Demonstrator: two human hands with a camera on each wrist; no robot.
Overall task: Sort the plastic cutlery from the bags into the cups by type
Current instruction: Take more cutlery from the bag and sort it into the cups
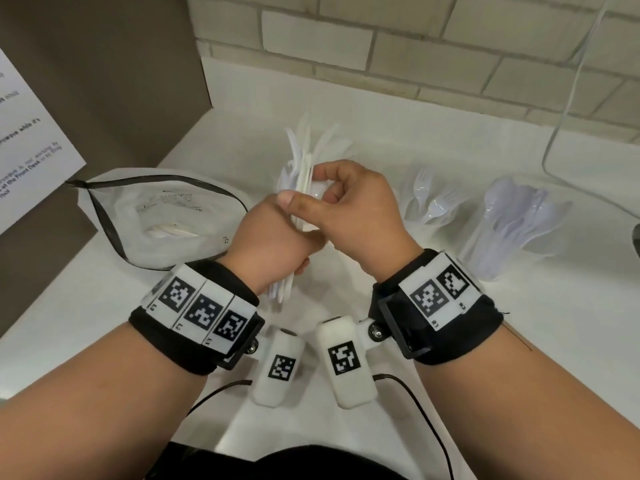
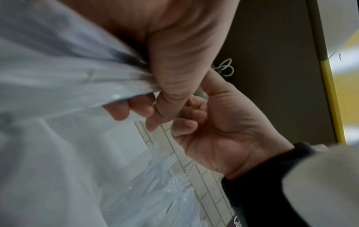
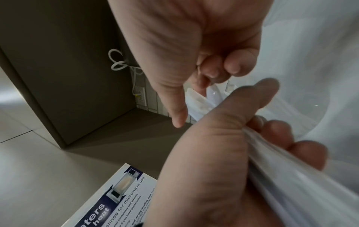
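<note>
My left hand [image 1: 294, 216] grips a bundle of white plastic cutlery [image 1: 284, 289] above the middle of the counter; its ends stick out below the fist. My right hand [image 1: 322, 188] pinches the top of one piece in that bundle. In the right wrist view the left hand [image 3: 213, 161] is wrapped round the bundle [image 3: 291, 176], and the right hand [image 3: 205, 72] pinches just above it. Behind the hands rises a fan of white knives [image 1: 311, 143]; its cup is mostly hidden. To the right stand a clear cup of forks [image 1: 429, 206] and a clear cup of spoons [image 1: 512, 226].
An open clear bag with a black rim [image 1: 156, 220] lies on the white counter [image 1: 519, 341] at the left, a few white pieces inside. A brown cabinet panel [image 1: 104, 81] with a printed notice [image 1: 31, 140] stands at the left. A tiled wall [image 1: 415, 46] runs along the back.
</note>
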